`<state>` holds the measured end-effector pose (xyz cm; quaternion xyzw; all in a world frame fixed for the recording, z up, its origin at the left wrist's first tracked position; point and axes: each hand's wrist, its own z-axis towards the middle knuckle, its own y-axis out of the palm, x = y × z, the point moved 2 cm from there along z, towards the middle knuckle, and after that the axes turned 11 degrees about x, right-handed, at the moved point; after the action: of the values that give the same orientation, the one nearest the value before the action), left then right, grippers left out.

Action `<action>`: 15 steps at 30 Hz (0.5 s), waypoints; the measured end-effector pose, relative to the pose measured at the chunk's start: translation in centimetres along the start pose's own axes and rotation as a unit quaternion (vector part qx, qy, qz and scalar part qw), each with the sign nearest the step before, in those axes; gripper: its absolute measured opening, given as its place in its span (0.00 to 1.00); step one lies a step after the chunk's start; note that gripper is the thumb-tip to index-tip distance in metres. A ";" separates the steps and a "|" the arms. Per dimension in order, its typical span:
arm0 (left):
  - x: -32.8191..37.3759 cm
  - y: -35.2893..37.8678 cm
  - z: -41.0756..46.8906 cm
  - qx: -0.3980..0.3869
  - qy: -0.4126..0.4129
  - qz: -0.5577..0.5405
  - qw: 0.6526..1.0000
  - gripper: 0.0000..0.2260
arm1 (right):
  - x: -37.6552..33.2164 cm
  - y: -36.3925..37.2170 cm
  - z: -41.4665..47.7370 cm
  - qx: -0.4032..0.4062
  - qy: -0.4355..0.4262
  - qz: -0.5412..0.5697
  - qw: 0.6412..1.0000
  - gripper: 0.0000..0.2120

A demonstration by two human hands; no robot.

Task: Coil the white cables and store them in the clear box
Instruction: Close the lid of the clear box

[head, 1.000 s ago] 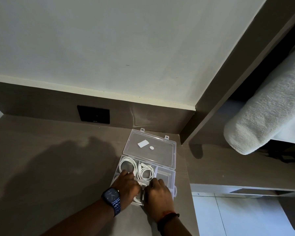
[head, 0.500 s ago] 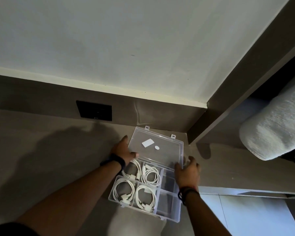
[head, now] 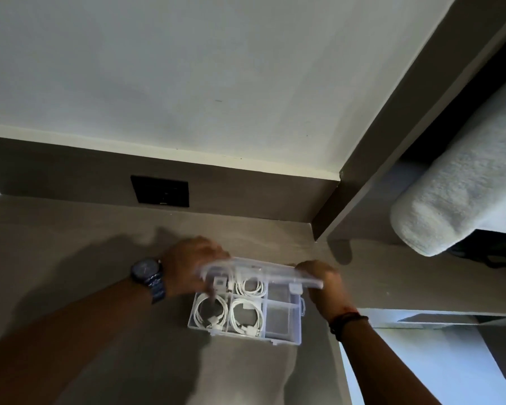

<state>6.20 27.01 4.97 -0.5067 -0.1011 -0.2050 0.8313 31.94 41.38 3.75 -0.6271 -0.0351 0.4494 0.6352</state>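
The clear box (head: 281,337) sits on the grey-brown desk near its right edge. Its left compartments hold coiled white cables (head: 246,315), while the two right compartments look empty. The box's clear lid (head: 260,273) hangs halfway down over the back of the box, motion-blurred. My left hand (head: 187,267), with a blue watch on the wrist, grips the lid's left end. My right hand (head: 322,280) grips the lid's right end.
A black wall socket (head: 159,190) sits in the dark backsplash behind the desk (head: 70,258). A brown panel (head: 392,135) rises at the right, with a grey rolled towel (head: 456,197) on the shelf beyond. The desk edge drops to pale floor (head: 421,361) just right of the box.
My hands left the cables in the box and took hold of the raised lid's two ends. The lid has since swung down from upright to half closed.
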 end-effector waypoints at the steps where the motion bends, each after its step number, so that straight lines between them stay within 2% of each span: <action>1: 0.5 0.3 -1.2 -0.083 0.047 0.049 0.994 0.38 | 0.1 0.0 -0.6 -0.083 -0.029 -0.056 0.995 0.15; 3: 0.6 1.1 -4.1 -0.270 0.060 0.106 0.955 0.50 | 0.8 0.6 -2.2 -0.200 -0.073 -0.169 0.962 0.23; 4: 0.8 1.4 -5.5 -0.336 0.049 0.118 0.933 0.53 | 0.8 1.0 -2.8 -0.226 -0.083 -0.201 0.950 0.27; 5: 1.3 1.7 -6.5 -0.356 0.038 0.130 0.925 0.53 | 0.7 1.4 -3.3 -0.238 -0.084 -0.216 0.943 0.31; 8: 2.8 2.5 -7.8 -0.295 0.004 0.157 0.942 0.42 | -0.2 2.6 -4.5 -0.222 -0.057 -0.215 0.949 0.38; 11: 3.5 3.0 -7.5 -0.222 0.049 0.169 0.959 0.32 | -1.6 2.7 -6.2 -0.152 -0.088 -0.170 0.970 0.31; 13: 3.7 3.2 -6.9 -0.239 0.032 0.180 0.954 0.33 | -2.9 2.8 -7.7 -0.103 -0.121 -0.120 0.980 0.24; 15: 3.9 3.9 -6.4 -0.250 -0.001 0.180 0.951 0.36 | -3.0 3.4 -8.8 -0.071 -0.123 -0.084 0.986 0.27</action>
<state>11.13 21.97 0.33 -0.7080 0.0459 -0.0701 0.7012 33.74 32.13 0.63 -0.6054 -0.1965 0.4646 0.6156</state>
